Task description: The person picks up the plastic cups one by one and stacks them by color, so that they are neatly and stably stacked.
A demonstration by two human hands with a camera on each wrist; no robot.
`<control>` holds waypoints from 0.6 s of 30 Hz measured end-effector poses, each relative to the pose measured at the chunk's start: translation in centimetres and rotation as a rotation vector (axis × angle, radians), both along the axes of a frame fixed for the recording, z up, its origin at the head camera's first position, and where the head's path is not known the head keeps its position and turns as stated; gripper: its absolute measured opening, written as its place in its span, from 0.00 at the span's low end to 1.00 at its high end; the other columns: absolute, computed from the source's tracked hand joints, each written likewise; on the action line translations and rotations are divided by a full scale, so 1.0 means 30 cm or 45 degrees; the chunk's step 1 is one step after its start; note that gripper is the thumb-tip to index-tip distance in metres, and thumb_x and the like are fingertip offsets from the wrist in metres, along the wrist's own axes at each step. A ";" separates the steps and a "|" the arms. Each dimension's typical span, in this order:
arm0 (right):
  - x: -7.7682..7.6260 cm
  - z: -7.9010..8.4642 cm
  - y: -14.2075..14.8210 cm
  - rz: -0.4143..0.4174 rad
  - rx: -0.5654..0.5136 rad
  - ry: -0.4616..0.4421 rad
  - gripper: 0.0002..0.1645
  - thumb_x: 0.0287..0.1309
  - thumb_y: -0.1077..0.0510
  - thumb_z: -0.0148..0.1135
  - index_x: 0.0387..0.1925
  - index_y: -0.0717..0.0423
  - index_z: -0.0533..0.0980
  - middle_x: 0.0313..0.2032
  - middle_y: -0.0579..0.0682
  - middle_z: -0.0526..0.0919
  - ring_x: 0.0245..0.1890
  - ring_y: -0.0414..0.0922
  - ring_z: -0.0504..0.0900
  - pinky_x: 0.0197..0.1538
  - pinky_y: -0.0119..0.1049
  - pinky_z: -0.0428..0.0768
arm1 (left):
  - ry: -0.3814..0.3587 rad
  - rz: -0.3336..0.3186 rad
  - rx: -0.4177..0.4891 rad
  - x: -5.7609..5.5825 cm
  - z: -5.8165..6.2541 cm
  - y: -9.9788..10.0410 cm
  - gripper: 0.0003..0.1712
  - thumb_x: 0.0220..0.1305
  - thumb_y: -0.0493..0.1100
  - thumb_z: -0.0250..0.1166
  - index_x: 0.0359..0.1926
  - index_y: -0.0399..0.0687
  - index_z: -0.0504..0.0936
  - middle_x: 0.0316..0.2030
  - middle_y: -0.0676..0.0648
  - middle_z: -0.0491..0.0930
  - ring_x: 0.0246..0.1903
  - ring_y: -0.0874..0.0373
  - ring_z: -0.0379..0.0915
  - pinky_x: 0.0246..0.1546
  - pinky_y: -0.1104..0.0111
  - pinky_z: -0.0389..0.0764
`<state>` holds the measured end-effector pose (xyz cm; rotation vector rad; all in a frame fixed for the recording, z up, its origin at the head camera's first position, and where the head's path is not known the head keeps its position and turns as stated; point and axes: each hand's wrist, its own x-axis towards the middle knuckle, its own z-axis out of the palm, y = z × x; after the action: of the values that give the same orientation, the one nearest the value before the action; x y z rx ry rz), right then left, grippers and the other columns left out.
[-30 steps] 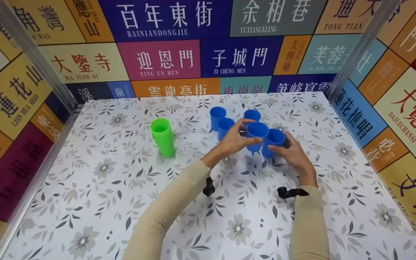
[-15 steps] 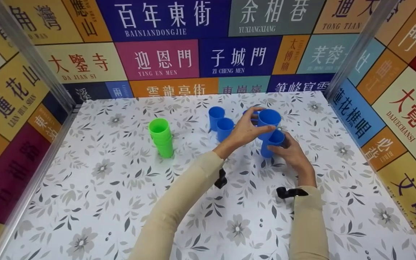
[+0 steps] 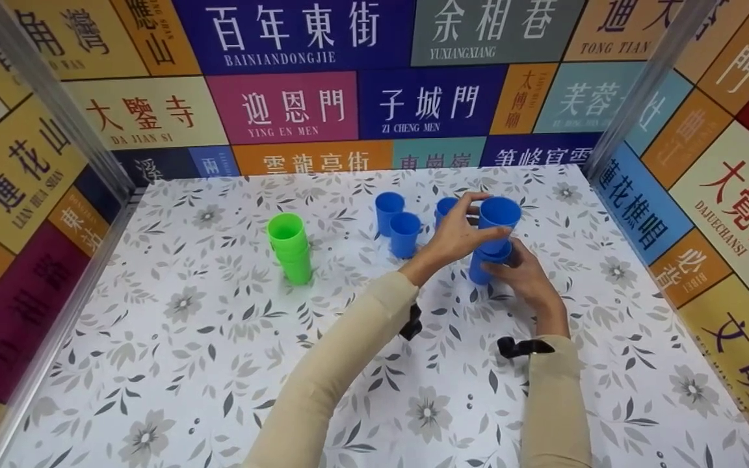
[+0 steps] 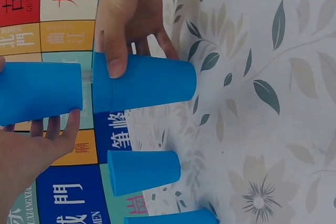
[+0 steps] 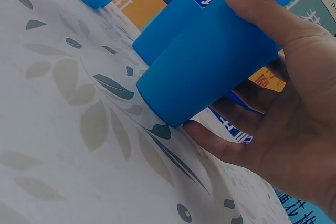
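Observation:
My left hand (image 3: 454, 237) holds a blue cup (image 3: 500, 214) upright, thumb on the near side and fingers around the back. Directly below it, my right hand (image 3: 530, 279) grips a second blue cup (image 3: 480, 269) by its side. The left wrist view shows a narrow gap between the base of the upper cup (image 4: 42, 93) and the rim of the lower cup (image 4: 152, 83). In the right wrist view the lower cup (image 5: 205, 59) stands close on the table, with the little finger by its base.
Just behind my left hand stands another blue cup (image 3: 443, 209), partly hidden. Two more blue cups, one farther back (image 3: 388, 213) and one nearer (image 3: 404, 235), are to its left. Green nested cups (image 3: 294, 253) stand farther left on the flower-patterned table (image 3: 186, 364). Printed panels (image 3: 293, 107) wall the back and sides.
My left hand has carried its blue cup right and slightly back, from beside the other held cup to right above it. The right hand has stayed in place around its cup.

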<state>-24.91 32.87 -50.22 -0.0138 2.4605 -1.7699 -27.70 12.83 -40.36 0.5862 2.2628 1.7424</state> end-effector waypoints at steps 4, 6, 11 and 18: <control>0.000 -0.004 -0.002 0.006 0.011 0.007 0.54 0.59 0.43 0.70 0.78 0.48 0.51 0.76 0.61 0.58 0.77 0.61 0.56 0.77 0.60 0.53 | -0.004 0.025 -0.007 0.002 -0.010 0.012 0.43 0.58 0.57 0.73 0.71 0.58 0.65 0.65 0.45 0.73 0.62 0.54 0.73 0.61 0.58 0.79; 0.000 -0.005 0.000 0.007 0.014 0.012 0.56 0.59 0.43 0.71 0.79 0.47 0.50 0.76 0.62 0.58 0.77 0.62 0.56 0.77 0.61 0.54 | 0.007 0.023 0.001 0.003 -0.013 0.021 0.43 0.58 0.56 0.73 0.71 0.57 0.65 0.65 0.44 0.73 0.62 0.53 0.73 0.60 0.59 0.79; -0.003 -0.016 0.002 0.023 0.000 0.045 0.56 0.59 0.45 0.71 0.80 0.43 0.48 0.75 0.63 0.60 0.75 0.62 0.60 0.75 0.61 0.59 | 0.033 0.011 0.018 0.004 -0.027 0.041 0.43 0.59 0.54 0.73 0.72 0.54 0.66 0.65 0.43 0.74 0.62 0.52 0.73 0.59 0.61 0.80; -0.001 -0.013 0.004 0.020 -0.019 0.048 0.55 0.60 0.47 0.70 0.79 0.45 0.49 0.75 0.63 0.60 0.74 0.62 0.61 0.75 0.60 0.59 | 0.031 0.039 0.014 -0.003 -0.046 0.053 0.41 0.58 0.51 0.75 0.70 0.55 0.67 0.63 0.42 0.75 0.61 0.51 0.75 0.59 0.62 0.80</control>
<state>-24.94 32.99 -50.61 -0.0680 2.4660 -1.7977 -27.78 14.42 -41.73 0.5805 2.2919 1.7722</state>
